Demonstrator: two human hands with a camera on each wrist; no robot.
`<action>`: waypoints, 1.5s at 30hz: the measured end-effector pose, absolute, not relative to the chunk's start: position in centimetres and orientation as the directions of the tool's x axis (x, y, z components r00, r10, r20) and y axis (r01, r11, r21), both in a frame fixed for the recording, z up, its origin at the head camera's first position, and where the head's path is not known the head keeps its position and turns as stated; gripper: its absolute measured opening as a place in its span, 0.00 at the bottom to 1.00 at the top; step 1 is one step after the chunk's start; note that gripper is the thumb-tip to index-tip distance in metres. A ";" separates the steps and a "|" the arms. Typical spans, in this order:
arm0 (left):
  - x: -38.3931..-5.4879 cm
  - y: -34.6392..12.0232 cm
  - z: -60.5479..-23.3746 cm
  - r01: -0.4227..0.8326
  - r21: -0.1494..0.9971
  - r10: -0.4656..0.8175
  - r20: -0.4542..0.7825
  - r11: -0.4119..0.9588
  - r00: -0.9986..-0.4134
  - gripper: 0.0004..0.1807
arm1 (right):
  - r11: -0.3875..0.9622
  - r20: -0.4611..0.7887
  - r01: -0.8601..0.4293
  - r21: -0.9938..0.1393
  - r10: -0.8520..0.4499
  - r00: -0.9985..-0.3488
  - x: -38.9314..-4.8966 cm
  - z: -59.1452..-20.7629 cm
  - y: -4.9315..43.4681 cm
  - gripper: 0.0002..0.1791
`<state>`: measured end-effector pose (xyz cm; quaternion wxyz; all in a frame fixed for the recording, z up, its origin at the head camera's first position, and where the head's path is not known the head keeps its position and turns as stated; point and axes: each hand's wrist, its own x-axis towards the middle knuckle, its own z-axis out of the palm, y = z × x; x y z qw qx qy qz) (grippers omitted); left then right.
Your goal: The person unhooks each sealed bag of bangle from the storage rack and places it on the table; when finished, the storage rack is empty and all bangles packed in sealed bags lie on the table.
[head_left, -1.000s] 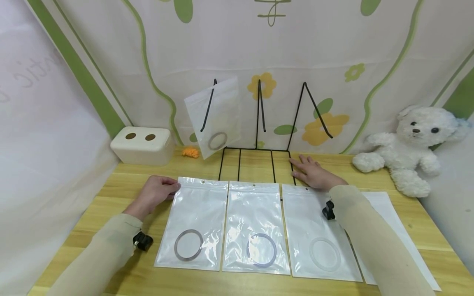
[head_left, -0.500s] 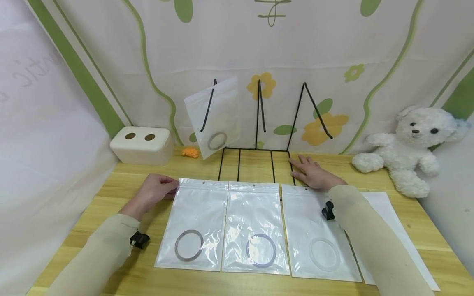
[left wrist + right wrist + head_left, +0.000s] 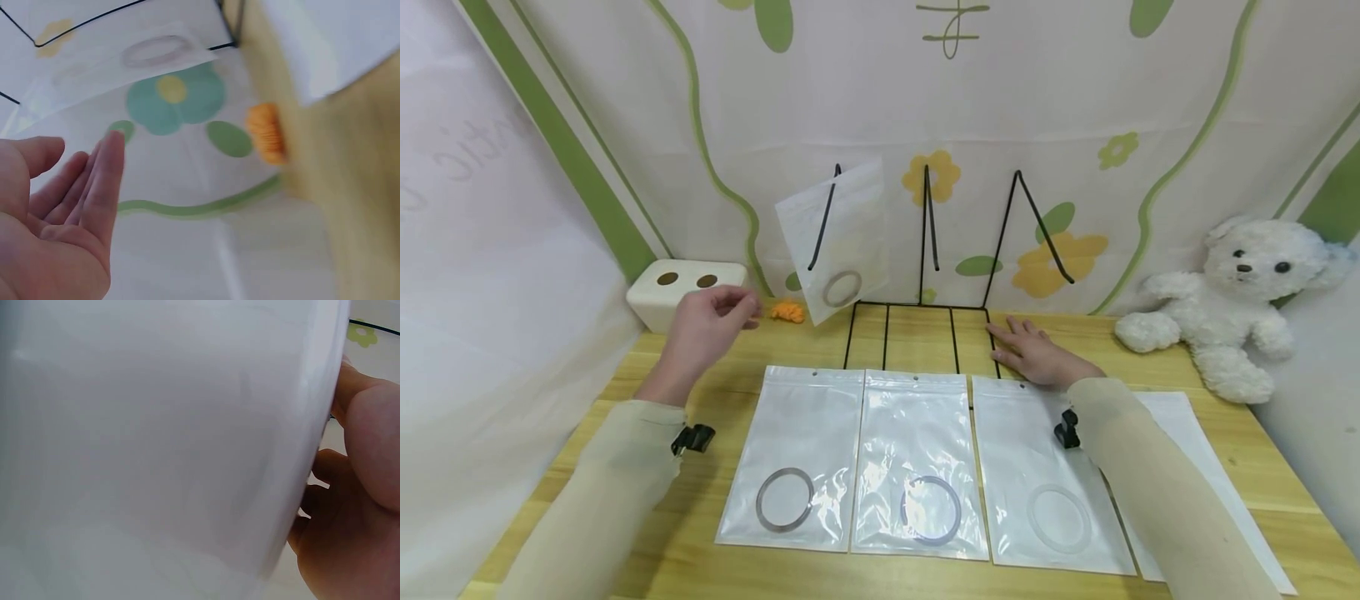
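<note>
My left hand [image 3: 706,329] is raised over the table's left side, its fingers loosely bent with nothing between them, as the left wrist view also shows. It is nearest the small orange bundle [image 3: 787,312] and the white box. My right hand [image 3: 1041,357] rests with fingers spread on the right edge of the black wire rack's base [image 3: 955,342]. Three flat zip bags, each with a ring inside, lie in a row: the left bag [image 3: 808,425] with a brownish ring, the middle bag [image 3: 913,433] with a pale violet one, the right bag [image 3: 1018,454] with a clear one.
On the rack's left hook hangs another zip bag [image 3: 831,242] with a ring, tilted. A white box [image 3: 651,304] with two holes stands back left. At the right sit a white teddy bear [image 3: 1247,287] and a white sheet-like piece [image 3: 1187,442], partly under my right sleeve.
My left hand has left the top corner of the left bag and risen toward the white box and orange bundle. The right hand stays in place on the rack base.
</note>
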<state>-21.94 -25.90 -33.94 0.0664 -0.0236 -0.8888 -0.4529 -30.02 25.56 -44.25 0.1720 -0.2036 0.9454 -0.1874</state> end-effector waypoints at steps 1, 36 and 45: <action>-22.1 -25.6 -33.4 0.119 0.806 -0.030 0.167 0.579 -0.985 0.23 | 0.847 -0.250 -0.319 -0.425 -0.448 -0.858 -30.0 -44.3 25.6 0.37; -26.8 -19.9 -28.4 0.332 0.793 -0.182 0.477 0.511 -0.860 0.17 | 0.849 -0.249 -0.317 -0.423 -0.446 -0.860 -30.0 -44.3 25.5 0.36; -27.2 -19.3 -28.2 0.354 0.802 -0.240 0.509 0.482 -0.827 0.12 | 0.849 -0.250 -0.320 -0.421 -0.448 -0.859 -29.8 -44.1 25.4 0.36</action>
